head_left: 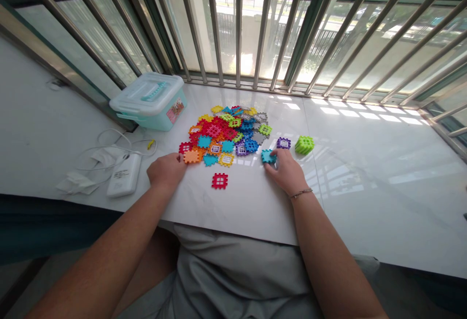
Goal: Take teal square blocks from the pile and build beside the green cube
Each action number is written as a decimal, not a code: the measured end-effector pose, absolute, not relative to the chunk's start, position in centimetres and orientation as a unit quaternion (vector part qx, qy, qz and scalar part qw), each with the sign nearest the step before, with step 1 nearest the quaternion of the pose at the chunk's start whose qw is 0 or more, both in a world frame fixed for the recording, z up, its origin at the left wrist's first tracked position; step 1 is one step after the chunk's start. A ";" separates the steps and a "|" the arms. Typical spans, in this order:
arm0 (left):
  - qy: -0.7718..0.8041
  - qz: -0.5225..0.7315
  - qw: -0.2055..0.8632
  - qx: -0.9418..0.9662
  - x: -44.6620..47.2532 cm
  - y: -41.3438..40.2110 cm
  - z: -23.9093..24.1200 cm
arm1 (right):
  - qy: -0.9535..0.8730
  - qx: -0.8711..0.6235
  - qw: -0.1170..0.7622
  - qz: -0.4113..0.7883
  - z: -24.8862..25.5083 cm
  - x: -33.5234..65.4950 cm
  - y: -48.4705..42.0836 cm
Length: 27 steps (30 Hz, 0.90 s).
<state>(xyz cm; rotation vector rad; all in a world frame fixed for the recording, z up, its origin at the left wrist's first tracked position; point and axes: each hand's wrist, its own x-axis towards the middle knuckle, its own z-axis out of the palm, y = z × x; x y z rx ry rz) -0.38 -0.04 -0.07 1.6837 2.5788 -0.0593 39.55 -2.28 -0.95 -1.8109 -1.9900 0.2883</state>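
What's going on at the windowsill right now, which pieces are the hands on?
A person sits at a white sill sorting flat interlocking plastic tiles. The left hand touches an orange tile at the edge of the colourful pile. The right hand rests its fingertips on a teal tile, near a purple tile and a green cube. A red tile lies alone between the hands.
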 end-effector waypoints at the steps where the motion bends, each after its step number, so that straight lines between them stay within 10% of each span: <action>1: 0.837 -0.020 0.031 0.546 -0.3 0.0 0.0 | -0.718 -0.654 0.215 0.105 -0.9 39.5 -2.3; 27: 0.836 -0.012 0.024 0.547 -0.5 0.0 -0.3 | -0.717 -0.655 0.216 0.101 -1.1 39.6 -2.2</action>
